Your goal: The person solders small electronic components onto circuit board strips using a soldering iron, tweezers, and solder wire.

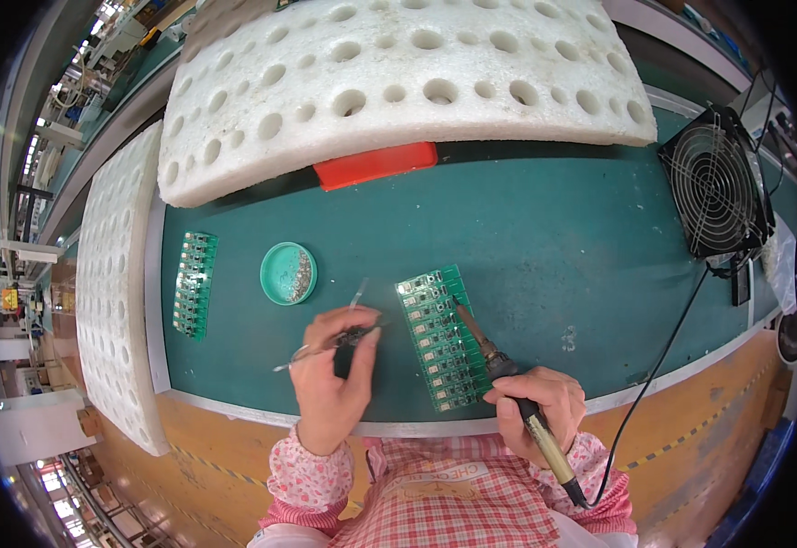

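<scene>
My right hand (544, 406) is closed around a soldering iron (535, 425) with a dark grip and a brass-coloured rear. Its tip reaches the upper right part of a green panel of small circuit boards (437, 338); whether it touches cannot be made out. Left of that panel, my left hand (334, 370) pinches a thin silvery tool (290, 362) that sticks out at both sides of the fingers. Something small and dark (353, 335) sits between thumb and forefinger, too blurred to name. A round green dish (289, 273) with small silvery bits lies beyond this hand.
Farther left lies a second circuit board panel (195, 285). White foam blocks with holes stand along the back (398, 68) and left side (120, 292). A red bin (375, 166) shows under the back block. At right stands a black fan (713, 187); the iron's cord (659, 370) curves nearby.
</scene>
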`<control>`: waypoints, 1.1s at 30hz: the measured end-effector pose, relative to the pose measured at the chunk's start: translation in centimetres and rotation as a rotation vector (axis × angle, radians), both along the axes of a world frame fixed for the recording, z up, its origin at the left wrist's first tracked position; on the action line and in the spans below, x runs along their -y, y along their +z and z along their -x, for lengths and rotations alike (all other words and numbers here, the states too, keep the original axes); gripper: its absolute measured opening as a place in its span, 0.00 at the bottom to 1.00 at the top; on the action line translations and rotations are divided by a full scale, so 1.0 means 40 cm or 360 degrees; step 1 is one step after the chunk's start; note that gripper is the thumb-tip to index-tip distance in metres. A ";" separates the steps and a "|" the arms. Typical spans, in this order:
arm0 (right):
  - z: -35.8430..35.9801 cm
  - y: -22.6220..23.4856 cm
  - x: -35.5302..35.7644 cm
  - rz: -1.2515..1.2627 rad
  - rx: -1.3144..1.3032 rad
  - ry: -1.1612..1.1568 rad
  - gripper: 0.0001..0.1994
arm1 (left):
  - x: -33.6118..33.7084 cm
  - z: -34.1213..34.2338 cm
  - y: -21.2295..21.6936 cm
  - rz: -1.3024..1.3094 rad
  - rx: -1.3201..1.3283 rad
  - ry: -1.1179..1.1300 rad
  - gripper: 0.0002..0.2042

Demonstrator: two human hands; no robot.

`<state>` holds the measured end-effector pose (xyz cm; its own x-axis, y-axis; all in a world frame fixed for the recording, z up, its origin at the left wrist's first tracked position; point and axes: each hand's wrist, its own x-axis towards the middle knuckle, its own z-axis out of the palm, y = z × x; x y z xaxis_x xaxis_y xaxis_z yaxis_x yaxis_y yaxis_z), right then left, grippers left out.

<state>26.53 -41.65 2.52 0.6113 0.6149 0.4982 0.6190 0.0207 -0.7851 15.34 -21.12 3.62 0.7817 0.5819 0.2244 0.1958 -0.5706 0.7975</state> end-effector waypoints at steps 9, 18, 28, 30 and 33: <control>-0.003 0.002 0.005 0.0048 0.0023 -0.0001 0.12 | -0.047 0.035 -0.023 -0.0372 -0.0115 0.0159 0.06; 0.000 -0.001 0.001 0.0048 0.0043 -0.0032 0.10 | -0.055 0.043 -0.025 -0.0382 -0.0122 0.0185 0.05; 0.004 -0.007 -0.002 0.0033 0.0040 -0.0062 0.09 | -0.050 0.036 -0.029 -0.0414 -0.0124 0.0222 0.05; 0.003 -0.004 -0.001 0.0040 0.0041 -0.0056 0.09 | -0.049 0.031 -0.033 -0.0456 -0.0048 0.0269 0.08; 0.000 -0.001 0.000 0.0048 0.0044 -0.0047 0.09 | -0.046 0.029 -0.031 -0.0475 -0.0066 0.0284 0.09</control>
